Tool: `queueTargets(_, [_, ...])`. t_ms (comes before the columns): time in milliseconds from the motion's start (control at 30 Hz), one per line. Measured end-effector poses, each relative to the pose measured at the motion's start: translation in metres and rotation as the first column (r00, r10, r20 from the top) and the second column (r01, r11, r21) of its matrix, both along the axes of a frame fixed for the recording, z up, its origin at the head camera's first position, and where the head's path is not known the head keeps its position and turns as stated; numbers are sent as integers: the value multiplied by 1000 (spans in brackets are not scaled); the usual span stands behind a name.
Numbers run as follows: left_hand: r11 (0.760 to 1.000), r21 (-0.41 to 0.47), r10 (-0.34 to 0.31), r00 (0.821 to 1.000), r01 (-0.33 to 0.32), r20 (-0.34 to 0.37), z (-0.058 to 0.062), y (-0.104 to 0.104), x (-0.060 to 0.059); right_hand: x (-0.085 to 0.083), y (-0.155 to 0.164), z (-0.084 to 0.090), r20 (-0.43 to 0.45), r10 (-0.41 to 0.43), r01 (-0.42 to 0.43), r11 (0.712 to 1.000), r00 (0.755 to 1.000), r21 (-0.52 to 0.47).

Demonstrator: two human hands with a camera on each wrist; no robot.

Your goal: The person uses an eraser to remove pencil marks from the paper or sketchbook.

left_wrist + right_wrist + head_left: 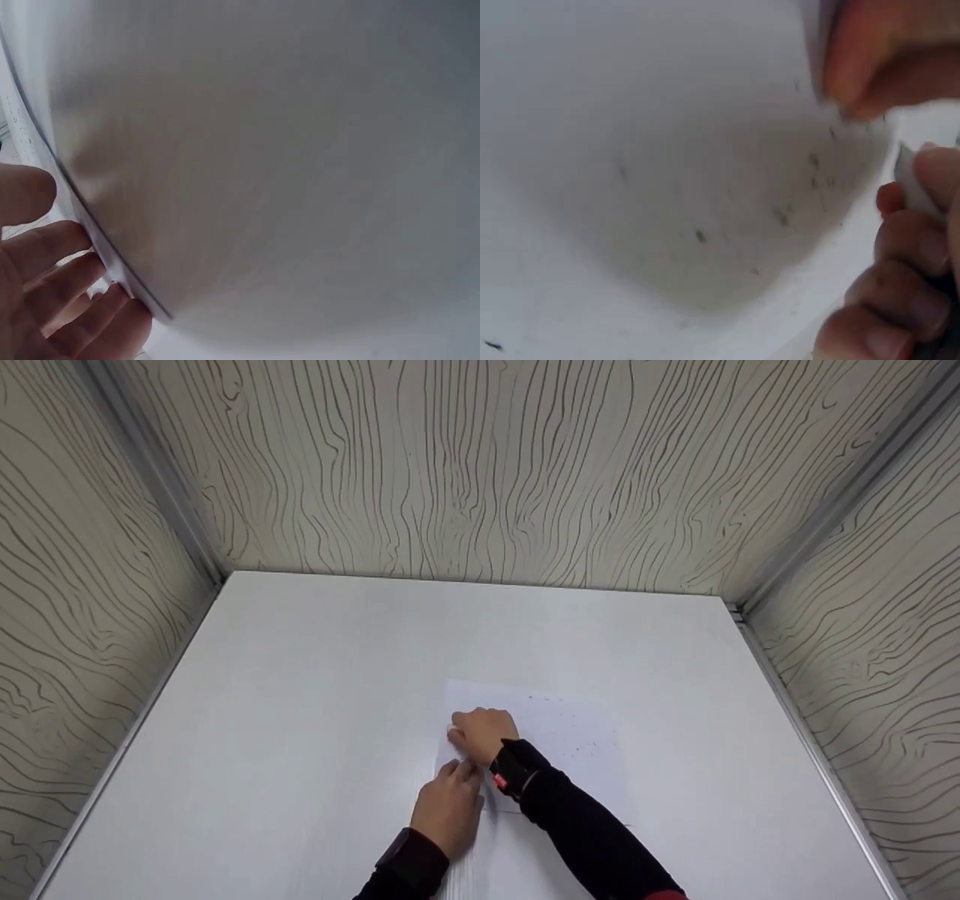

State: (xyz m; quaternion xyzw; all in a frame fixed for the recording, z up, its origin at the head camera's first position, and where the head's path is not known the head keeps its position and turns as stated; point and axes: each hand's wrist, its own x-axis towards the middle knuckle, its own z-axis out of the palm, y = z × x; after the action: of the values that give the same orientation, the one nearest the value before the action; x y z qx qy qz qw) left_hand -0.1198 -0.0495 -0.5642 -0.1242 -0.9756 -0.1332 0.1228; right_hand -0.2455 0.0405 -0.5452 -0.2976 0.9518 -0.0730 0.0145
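Note:
In the head view a white sheet of paper (592, 727) lies on the table, sprinkled with small dark crumbs. My right hand (484, 731) is over its left part, fingers curled round a small white eraser (916, 180); an end of it shows past the thumb. My left hand (448, 810) is at the paper's lower left corner, just below the right one. Its fingers (64, 289) reach along the paper's edge in the left wrist view and touch it. At the top of the right wrist view, left fingertips meet the sheet near the crumbs, blurred.
The white tabletop (315, 682) stretches out around the paper. Wood-grain patterned panels (465, 472) close it in at the back and both sides, with grey metal strips (157, 480) at the corners. A dark crumb (493, 346) lies apart from the others.

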Motion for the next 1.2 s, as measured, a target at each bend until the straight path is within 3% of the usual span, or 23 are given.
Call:
queueTargets(267, [999,-33,12,1000,-11,9,-2,-1,-1,-6,23,-5,-109,-195,195,981,975,-13])
queueTargets(467, [1000,-13,24,1000,-24,16,1,-3,0,11,41,1,11,-143,143,988,990,-65])
queueTargets(567, [1000,-6,29,999,-29,21,2,-3,1,14,60,-2,9,-167,168,985,986,-45])
queueTargets(733, [999,14,30,1000,-30,10,2,0,4,8,105,-1,-52,-347,348,938,936,10])
queueTargets(800, [999,20,29,1000,-29,3,1,0,5,6,116,2,-58,-383,384,923,922,14])
queueTargets(1000, [999,5,32,999,-32,10,1,0,7,15,116,2,78,-278,281,959,958,-40])
queueTargets(1100, [999,14,31,1000,-31,3,2,0,6,18,117,0,73,-292,295,955,954,-27])
queueTargets(1200, [999,26,31,1000,-31,2,3,0,6,18,128,1,27,-370,371,929,928,-9])
